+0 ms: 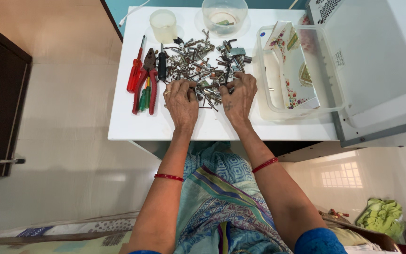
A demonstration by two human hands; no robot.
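Note:
A pile of mixed metal screws, bolts and small hardware [202, 63] lies on a white table [132, 127]. My left hand [181, 101] rests palm down at the pile's near edge, its fingertips among the screws. My right hand [238, 96] lies beside it, fingers also dug into the near edge of the pile. Whether either hand pinches a piece is hidden by the fingers.
Left of the pile lie a red screwdriver [135, 70], red-handled pliers [149, 80] and a green screwdriver [143, 99]. A cloudy plastic cup [163, 26] and a clear bowl [224, 16] stand at the back. A clear plastic box [301, 70] with floral cards sits right, against a white appliance [377, 66].

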